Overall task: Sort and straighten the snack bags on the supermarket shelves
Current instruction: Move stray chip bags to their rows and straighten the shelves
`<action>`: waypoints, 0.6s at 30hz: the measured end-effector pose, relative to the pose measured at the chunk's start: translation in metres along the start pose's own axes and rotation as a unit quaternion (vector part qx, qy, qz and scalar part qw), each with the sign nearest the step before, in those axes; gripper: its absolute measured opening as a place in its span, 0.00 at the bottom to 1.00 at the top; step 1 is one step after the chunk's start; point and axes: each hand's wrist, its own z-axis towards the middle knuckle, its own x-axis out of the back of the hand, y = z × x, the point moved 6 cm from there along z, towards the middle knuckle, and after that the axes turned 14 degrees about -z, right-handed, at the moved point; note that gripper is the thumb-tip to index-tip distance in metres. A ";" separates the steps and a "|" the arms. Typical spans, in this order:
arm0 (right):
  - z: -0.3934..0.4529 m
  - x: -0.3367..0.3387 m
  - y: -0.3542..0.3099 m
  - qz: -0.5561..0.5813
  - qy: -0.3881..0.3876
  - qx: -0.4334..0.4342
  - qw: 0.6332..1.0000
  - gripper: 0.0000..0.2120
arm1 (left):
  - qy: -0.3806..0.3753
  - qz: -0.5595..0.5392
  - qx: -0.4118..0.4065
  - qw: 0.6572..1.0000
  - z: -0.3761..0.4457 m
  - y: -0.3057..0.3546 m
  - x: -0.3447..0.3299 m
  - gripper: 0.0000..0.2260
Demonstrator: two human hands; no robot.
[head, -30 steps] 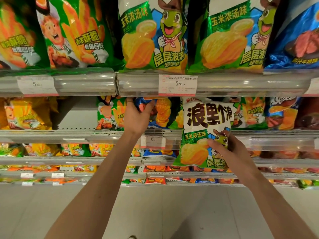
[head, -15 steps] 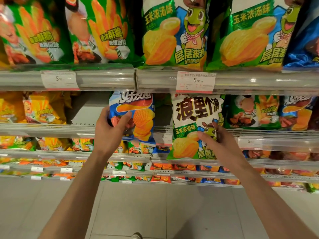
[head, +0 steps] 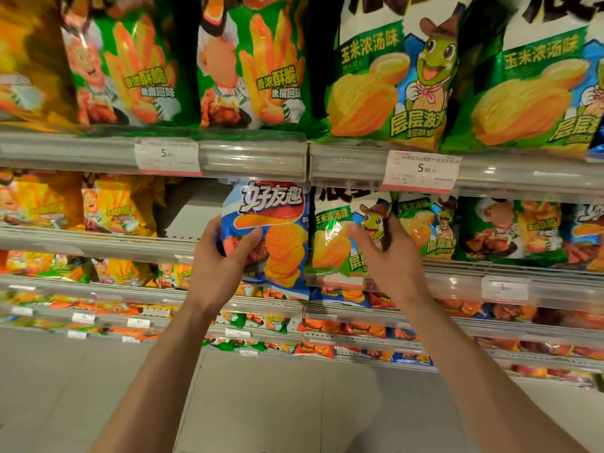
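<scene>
Shelves (head: 251,158) run across our view in stacked tiers with clear plastic price rails, above a pale tiled floor (head: 277,403). Up and left of our hands stand green fry bags (head: 251,70); a price tag (head: 167,155) sits on the rail below them, and a second price tag (head: 421,171) hangs above our right hand. Our left hand (head: 222,259) is clamped on the blue chip bag (head: 271,237), thumb across its front, holding it upright just under the upper rail. Just beside it, our right hand (head: 389,256) pinches the green corn-soup bag (head: 336,243), fingers closed on its front, the bag's foot at the shelf edge. Right of that grip stands a matching green bag (head: 428,227), then another fry bag (head: 510,230).
</scene>
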 end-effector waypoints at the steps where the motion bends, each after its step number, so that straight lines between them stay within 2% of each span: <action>1: -0.003 -0.003 0.001 -0.008 -0.002 0.000 1.000 0.28 | 0.003 -0.001 0.000 1.000 0.000 -0.001 -0.002 0.14; 5: 0.001 -0.009 0.008 0.008 0.000 -0.027 1.000 0.30 | 0.008 -0.005 0.001 1.000 0.004 -0.006 -0.003 0.13; 8: 0.018 -0.008 0.002 0.010 0.021 -0.014 1.000 0.30 | 0.019 -0.003 0.001 1.000 0.005 -0.004 0.000 0.14; 14: 0.042 -0.018 -0.006 -0.056 0.004 0.015 0.998 0.38 | 0.024 0.004 -0.002 1.000 0.005 0.003 -0.004 0.14; 18: 0.043 -0.019 0.002 -0.063 0.017 0.007 0.998 0.38 | 0.034 0.010 0.000 0.999 0.002 0.002 -0.003 0.15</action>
